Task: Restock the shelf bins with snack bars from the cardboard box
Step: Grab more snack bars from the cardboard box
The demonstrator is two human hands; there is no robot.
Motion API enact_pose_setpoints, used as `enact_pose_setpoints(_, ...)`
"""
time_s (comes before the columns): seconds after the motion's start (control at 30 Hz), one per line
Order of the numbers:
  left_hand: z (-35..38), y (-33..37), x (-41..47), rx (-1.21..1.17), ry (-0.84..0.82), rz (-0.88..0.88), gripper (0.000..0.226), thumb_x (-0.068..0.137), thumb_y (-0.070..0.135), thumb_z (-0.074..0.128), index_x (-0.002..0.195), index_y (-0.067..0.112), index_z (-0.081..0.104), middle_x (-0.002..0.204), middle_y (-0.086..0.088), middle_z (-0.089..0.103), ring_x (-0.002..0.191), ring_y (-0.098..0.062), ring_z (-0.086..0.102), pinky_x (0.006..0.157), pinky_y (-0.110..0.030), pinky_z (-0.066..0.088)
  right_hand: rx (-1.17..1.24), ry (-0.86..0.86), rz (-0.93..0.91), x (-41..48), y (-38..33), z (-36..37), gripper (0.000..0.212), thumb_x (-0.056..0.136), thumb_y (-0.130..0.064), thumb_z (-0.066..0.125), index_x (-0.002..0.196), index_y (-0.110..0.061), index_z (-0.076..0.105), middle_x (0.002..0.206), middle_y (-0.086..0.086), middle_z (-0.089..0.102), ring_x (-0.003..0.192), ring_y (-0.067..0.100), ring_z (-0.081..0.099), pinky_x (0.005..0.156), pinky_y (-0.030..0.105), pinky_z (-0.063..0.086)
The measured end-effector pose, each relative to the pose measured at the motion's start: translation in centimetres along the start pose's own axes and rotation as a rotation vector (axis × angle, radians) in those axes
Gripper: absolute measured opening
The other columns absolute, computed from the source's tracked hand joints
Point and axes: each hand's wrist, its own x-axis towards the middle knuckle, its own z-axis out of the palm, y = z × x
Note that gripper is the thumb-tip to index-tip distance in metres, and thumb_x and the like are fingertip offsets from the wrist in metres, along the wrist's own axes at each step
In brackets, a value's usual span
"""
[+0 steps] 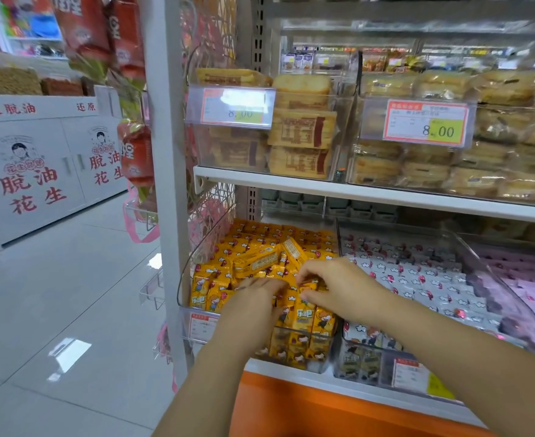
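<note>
Touching yellow snack bars (253, 261), both hands (256, 294) (332, 285); price tag (427, 123) above, seemingly "8.00".

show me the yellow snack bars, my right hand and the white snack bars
yellow snack bars (255, 262): head view, wrapper of the topmost loose bar
right hand (335, 283): head view, back of the hand
white snack bars (417, 279): head view, a wrapper mid-bin

yellow snack bars (253, 263), orange shelf base (307, 411)

Clear bins (294, 345) on white shelf (291, 376)
</note>
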Motion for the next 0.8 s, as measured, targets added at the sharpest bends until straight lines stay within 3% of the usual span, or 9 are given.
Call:
enact_pose_setpoints(0.07,-0.1,0.2,0.5,0.079,-0.033,-0.004,0.038,0.095,0.026,0.054,0.132,0.03,0.047,0.135,0.008,0.049,0.13,-0.017,0.032,0.09,-0.031,0.043,-0.083,-0.086,-0.009,0.2,-0.2,0.5,0.015,0.095,-0.034,0.053,0.11,-0.034,0.056,0.09,-0.011,0.061,0.089,0.014,0.055,0.089,0.038,0.047)
enact_pose_setpoints(0.17,-0.4,0.3,0.9,0.117,-0.066,-0.013,0.03,0.092,0.024,0.059,0.121,0.026,0.055,0.128,0.005,0.051,0.125,-0.021,0.037,0.089,-0.034,0.045,-0.17,-0.153,-0.001,0.6,-0.5,0.9,0.016,0.099,-0.036,0.044,0.113,-0.033,0.051,0.067,-0.01,0.048,0.078,0.015,0.046,0.098,0.036,0.037)
enact_pose_setpoints(0.2,-0.4,0.2,1.0,0.107,-0.077,-0.009,0.029,0.091,0.023,0.06,0.119,0.025,0.057,0.126,0.004,0.054,0.123,-0.022,0.039,0.089,-0.034,0.045,-0.158,-0.164,0.0,0.6,-0.6,0.7,0.017,0.099,-0.035,0.045,0.114,-0.032,0.051,0.066,-0.009,0.048,0.072,0.011,0.046,0.093,0.031,0.039)
enact_pose_setpoints(0.27,-0.8,0.1,0.9,0.065,-0.108,-0.006,0.027,0.09,0.022,0.062,0.117,0.025,0.06,0.121,0.003,0.059,0.118,-0.022,0.043,0.087,-0.034,0.045,-0.098,-0.21,-0.003,0.2,-1.2,0.1,0.02,0.097,-0.034,0.05,0.117,-0.03,0.051,0.066,-0.008,0.049,0.06,0.003,0.044,0.066,0.016,0.037)
enact_pose_setpoints(0.33,-1.4,-0.1,0.9,0.011,-0.145,-0.009,0.024,0.088,0.02,0.064,0.111,0.026,0.065,0.114,0.001,0.064,0.111,-0.021,0.053,0.085,-0.034,0.049,-0.095,-0.233,-0.032,-0.7,-1.7,-0.1,0.025,0.095,-0.035,0.055,0.118,-0.03,0.052,0.067,-0.008,0.046,0.058,0.002,0.04,0.052,0.017,0.028)
enact_pose_setpoints(0.47,-2.3,-0.4,0.6,-0.016,-0.23,0.016,0.018,0.087,0.016,0.065,0.105,0.02,0.069,0.106,0.001,0.068,0.1,-0.016,0.06,0.08,-0.023,0.044,-0.145,-0.232,-0.051,-2.6,-2.3,0.7,0.032,0.099,-0.033,0.046,0.131,-0.028,0.042,0.068,-0.007,0.045,0.058,0.002,0.039,0.057,0.022,0.034)
enact_pose_setpoints(0.6,-2.1,-0.3,0.1,-0.008,-0.195,0.011,0.017,0.092,0.019,0.058,0.107,0.018,0.067,0.109,-0.002,0.066,0.103,-0.018,0.059,0.085,-0.025,0.045,-0.157,-0.23,-0.006,-2.7,-2.4,0.5,0.035,0.1,-0.032,0.043,0.133,-0.024,0.034,0.071,-0.003,0.048,0.069,0.014,0.051,0.066,0.035,0.044)
enact_pose_setpoints(0.67,-1.8,-0.2,0.4,-0.035,-0.176,-0.026,0.017,0.092,0.016,0.058,0.107,0.018,0.067,0.11,-0.002,0.066,0.105,-0.019,0.058,0.087,-0.028,0.048,-0.163,-0.235,0.014,-2.3,-2.5,0.3,0.036,0.099,-0.032,0.047,0.132,-0.023,0.037,0.075,-0.006,0.046,0.075,0.015,0.052,0.069,0.033,0.044)
enact_pose_setpoints(0.8,-0.7,0.1,0.8,-0.04,-0.087,-0.062,0.021,0.095,0.016,0.055,0.112,0.021,0.066,0.117,-0.002,0.062,0.119,-0.021,0.048,0.091,-0.034,0.046,-0.146,-0.231,0.074,-0.5,-2.0,-0.1,0.035,0.099,-0.029,0.048,0.134,-0.023,0.042,0.071,-0.007,0.046,0.061,0.008,0.047,0.063,0.029,0.042)
